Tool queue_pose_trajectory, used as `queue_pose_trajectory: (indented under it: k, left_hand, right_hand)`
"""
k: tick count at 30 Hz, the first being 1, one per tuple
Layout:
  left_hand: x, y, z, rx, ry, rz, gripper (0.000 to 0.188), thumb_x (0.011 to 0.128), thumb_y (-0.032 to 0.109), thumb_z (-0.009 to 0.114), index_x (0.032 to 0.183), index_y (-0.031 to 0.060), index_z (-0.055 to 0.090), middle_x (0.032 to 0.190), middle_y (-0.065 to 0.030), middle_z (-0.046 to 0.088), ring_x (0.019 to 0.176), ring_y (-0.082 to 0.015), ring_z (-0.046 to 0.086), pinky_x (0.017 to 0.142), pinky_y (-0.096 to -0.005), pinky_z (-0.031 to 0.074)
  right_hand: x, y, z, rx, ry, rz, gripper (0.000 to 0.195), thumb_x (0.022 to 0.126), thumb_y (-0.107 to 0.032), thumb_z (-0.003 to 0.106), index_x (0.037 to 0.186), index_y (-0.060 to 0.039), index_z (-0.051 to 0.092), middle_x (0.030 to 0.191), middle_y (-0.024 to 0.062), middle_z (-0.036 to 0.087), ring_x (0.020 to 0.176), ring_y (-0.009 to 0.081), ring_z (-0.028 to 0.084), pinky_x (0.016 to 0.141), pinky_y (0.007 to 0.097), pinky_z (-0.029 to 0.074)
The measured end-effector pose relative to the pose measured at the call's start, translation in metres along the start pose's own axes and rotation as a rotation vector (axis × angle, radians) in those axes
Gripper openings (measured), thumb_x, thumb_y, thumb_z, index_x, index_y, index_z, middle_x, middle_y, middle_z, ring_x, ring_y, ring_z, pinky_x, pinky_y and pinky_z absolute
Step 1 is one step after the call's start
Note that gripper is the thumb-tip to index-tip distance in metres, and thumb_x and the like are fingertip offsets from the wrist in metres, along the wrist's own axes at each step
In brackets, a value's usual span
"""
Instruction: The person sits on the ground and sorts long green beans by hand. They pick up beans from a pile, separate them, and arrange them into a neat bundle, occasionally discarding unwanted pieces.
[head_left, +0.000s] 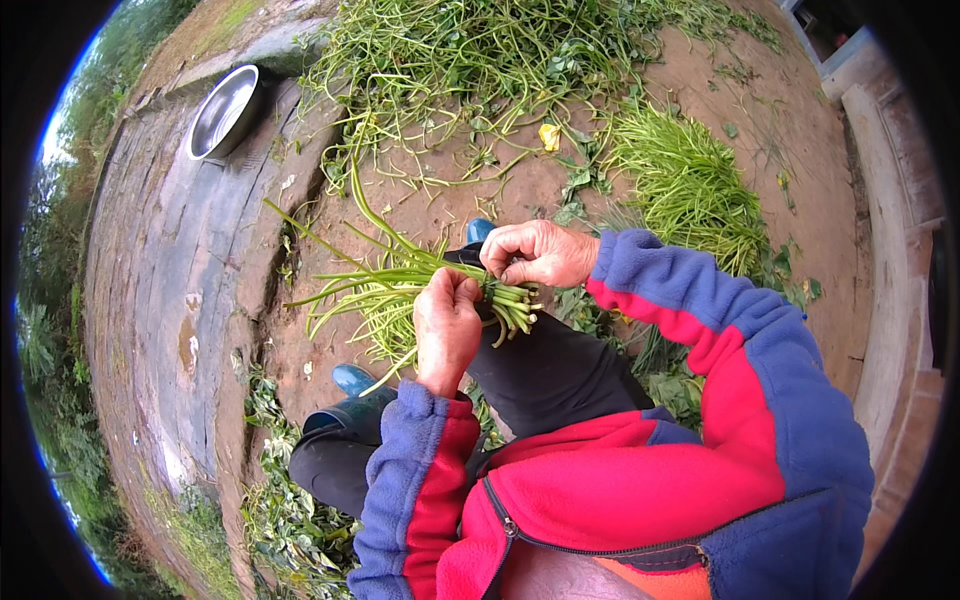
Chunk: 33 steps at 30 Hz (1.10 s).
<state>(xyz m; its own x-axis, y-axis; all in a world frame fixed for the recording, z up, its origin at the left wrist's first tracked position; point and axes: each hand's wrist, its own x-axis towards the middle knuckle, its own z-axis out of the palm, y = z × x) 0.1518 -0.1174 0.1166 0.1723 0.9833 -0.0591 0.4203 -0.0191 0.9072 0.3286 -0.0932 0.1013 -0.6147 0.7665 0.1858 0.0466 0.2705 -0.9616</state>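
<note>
A bundle of long green plant stems (367, 289) lies across my right knee, its pale cut ends (519, 306) pointing right. Around it near those ends passes a thin dark green tie (489, 285). My left hand (448, 326) has thumb and forefinger pinched together at the near side of the tie. On the far side my right hand (546, 251) is bent over the bundle, thumb against fingertips, at the same tie. The fingers partly hide the strand, so its ends are not clear.
A large heap of leafy vines (487, 52) covers the ground ahead. To the right lies a pile of stripped stems (690, 187). Discarded leaves (300, 517) lie at lower left. A metal basin (223, 112) stands tilted on the paved strip (172, 262). Blue boots (360, 405) are on my feet.
</note>
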Motion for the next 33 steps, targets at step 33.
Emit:
queue_pose_trajectory:
  k: [33]
  left_hand:
    - [0.043,0.049,-0.092,-0.178,0.011,0.215,0.022,0.078,0.017,0.055,0.092,0.0000,0.053,0.078,-0.0018,0.056,0.069,-0.0069,0.049,0.060,-0.0207,0.040]
  right_hand:
    - [0.078,-0.017,0.016,0.681,0.186,-0.031,0.058,0.075,-0.023,0.060,0.120,-0.0017,0.030,0.107,0.0090,0.047,0.100,0.0157,0.045,0.085,0.0265,0.035]
